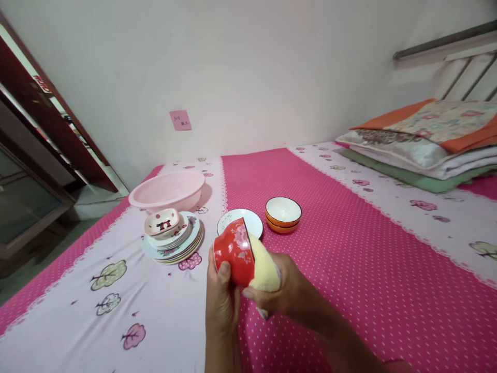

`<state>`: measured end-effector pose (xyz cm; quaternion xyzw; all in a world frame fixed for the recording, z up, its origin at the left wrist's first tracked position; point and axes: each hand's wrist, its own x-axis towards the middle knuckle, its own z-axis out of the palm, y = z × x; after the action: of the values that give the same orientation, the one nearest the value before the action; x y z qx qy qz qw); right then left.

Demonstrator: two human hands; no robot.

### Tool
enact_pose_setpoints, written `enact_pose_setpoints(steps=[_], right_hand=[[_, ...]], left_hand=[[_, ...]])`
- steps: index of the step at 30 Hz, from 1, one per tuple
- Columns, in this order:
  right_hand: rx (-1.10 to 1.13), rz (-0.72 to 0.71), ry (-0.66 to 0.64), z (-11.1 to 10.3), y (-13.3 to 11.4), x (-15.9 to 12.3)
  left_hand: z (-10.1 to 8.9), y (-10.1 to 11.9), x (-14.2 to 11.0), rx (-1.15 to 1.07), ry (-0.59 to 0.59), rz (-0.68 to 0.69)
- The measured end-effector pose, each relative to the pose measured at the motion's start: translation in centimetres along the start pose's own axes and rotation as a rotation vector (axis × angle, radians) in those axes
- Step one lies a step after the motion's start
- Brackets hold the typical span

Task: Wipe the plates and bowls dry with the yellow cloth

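Note:
My left hand (220,300) is closed around a red bowl with pink flowers (233,249), held on its side with the mouth turned right. My right hand (285,294) grips a pale yellow cloth (263,269) that is pushed into the bowl's mouth. Both hands are above the pink bedsheet (349,248), near its front middle. Just beyond the bowl lies a small white plate (248,220).
A stack of plates (186,243) topped by a small dotted dish (162,221) sits to the left, with a pink basin (166,189) behind it. Two stacked orange bowls (283,214) stand to the right of the white plate. Folded bedding (427,142) lies at the far right.

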<state>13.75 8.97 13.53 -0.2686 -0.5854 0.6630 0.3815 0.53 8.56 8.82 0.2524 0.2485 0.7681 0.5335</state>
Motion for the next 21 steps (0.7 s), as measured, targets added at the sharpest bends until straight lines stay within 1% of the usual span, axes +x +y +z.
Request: enact_pose_setpoints(steps=[2, 4, 5, 6, 7, 8, 11, 13, 14, 16, 17, 19, 21], right_hand=[[-0.180, -0.061, -0.009, 0.1, 0.2, 0.1], [-0.350, -0.146, -0.018, 0.0, 0.4, 0.3], [-0.398, -0.162, -0.022, -0.1, 0.5, 0.4], [-0.407, -0.157, -0.021, -0.2, 0.6, 0.5], [-0.370, -0.135, -0.016, -0.4, 0.8, 0.6], [-0.300, -0.102, -0.005, -0.5, 0.8, 0.6], [-0.004, -0.025, 0.042, -1.2, 0.8, 0.6], [0.171, -0.051, 0.051, -1.6, 0.4, 0.6], [0.240, -0.079, 0.040, -1.7, 0.2, 0.6], [0.333, -0.120, 0.004, -1.6, -0.3, 0.5], [0.339, -0.115, -0.009, -1.4, -0.5, 0.4], [0.276, -0.065, -0.018, -0.6, -0.6, 0.2], [0.143, -0.030, -0.033, 0.2, -0.4, 0.0]], left_hand=[[-0.3, 0.1, 0.3, -0.059, 0.092, -0.068], [-0.4, 0.3, 0.6, -0.112, 0.226, -0.148], [-0.2, 0.4, 0.7, -0.128, 0.282, -0.185], [0.0, 0.5, 0.7, -0.131, 0.312, -0.212], [0.3, 0.6, 0.7, -0.122, 0.310, -0.227], [0.7, 0.8, 0.6, -0.105, 0.275, -0.230], [1.6, 1.2, 0.0, -0.006, 0.070, -0.179], [1.8, 1.4, -0.4, 0.102, -0.031, -0.116], [1.8, 1.5, -0.5, 0.156, -0.051, -0.079], [1.5, 1.6, -0.6, 0.219, -0.036, -0.011], [1.3, 1.6, -0.7, 0.217, -0.022, 0.011], [1.0, 1.4, -0.6, 0.160, 0.012, 0.024], [0.9, 1.4, -0.4, 0.067, 0.077, 0.002]])
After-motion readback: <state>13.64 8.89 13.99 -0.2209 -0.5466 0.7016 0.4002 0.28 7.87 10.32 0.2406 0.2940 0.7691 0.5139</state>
